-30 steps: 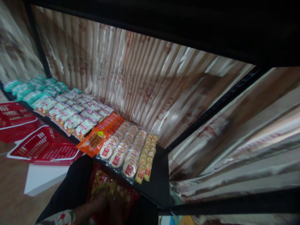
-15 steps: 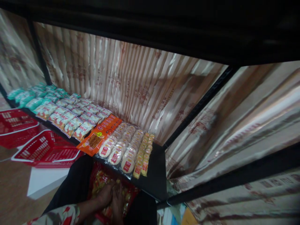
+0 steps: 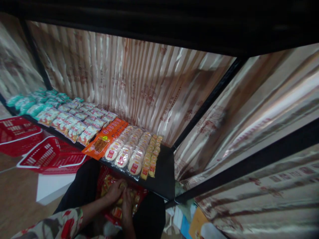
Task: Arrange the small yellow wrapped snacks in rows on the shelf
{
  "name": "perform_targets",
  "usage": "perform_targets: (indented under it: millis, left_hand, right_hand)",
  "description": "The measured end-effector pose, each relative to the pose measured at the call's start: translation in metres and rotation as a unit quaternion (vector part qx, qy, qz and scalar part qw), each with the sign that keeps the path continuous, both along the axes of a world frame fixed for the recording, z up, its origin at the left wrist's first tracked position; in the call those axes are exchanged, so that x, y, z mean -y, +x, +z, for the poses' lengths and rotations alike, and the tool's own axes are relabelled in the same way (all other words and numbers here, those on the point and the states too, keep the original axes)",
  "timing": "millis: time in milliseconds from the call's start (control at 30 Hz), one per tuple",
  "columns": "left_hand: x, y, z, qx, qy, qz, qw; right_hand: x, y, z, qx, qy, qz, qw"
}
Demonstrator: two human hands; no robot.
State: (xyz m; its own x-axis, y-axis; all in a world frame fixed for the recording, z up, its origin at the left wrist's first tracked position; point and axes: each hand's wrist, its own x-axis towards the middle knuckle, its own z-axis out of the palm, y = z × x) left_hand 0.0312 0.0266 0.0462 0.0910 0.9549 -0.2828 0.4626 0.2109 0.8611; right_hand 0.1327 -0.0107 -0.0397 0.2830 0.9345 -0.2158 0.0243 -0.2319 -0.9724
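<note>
My left hand (image 3: 115, 192) and my right hand (image 3: 127, 203) are close together over a red basket (image 3: 100, 177) between my knees. Loose snacks in yellow and red wrappers (image 3: 117, 211) fill this basket. Between my fingertips is a small wrapped snack (image 3: 122, 186), mostly covered by the left fingers. Both hands are closed about it; the right fingers lie along its side. Just beyond, on the black shelf (image 3: 161, 172), two narrow rows of small yellow-wrapped snacks (image 3: 149, 162) stand beside rows of round pale crackers (image 3: 122, 158) in clear wrap.
An orange snack bag (image 3: 99, 146), white snack packets (image 3: 72, 124) and green packets (image 3: 31, 104) line the shelf leftward. Two red baskets, one nearer (image 3: 53, 159) and one farther (image 3: 18, 136), stand at left by a white box (image 3: 51, 189). A black post (image 3: 206, 103) rises at right.
The view has shifted slightly. My hands have risen a little from among the snacks in the basket, and the small snack shows more clearly between the fingers.
</note>
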Motion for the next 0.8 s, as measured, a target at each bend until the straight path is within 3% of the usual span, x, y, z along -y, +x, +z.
perform_targets:
  millis: [100,233,433,633,800]
  left_hand:
    - [-0.003,0.0,0.004,0.018,0.002,0.002,1.0]
    - [-0.007,-0.001,0.004,0.028,-0.006,0.05,0.998]
    - [-0.007,-0.005,-0.001,0.127,-0.075,0.11,0.983]
    - [-0.006,-0.007,0.002,0.219,-0.101,0.155,0.958]
    - [-0.003,-0.009,0.004,0.231,-0.108,0.151,0.955]
  right_hand:
    - [0.005,-0.005,0.014,-0.038,-0.039,-0.01,0.998]
    - [0.008,-0.01,0.029,-0.124,-0.019,0.003,0.992]
    - [0.016,-0.019,0.032,-0.198,-0.002,-0.029,0.98]
    - [0.017,-0.021,0.026,-0.147,0.045,-0.038,0.987]
    - [0.02,-0.018,0.034,-0.061,0.053,-0.015,0.997]
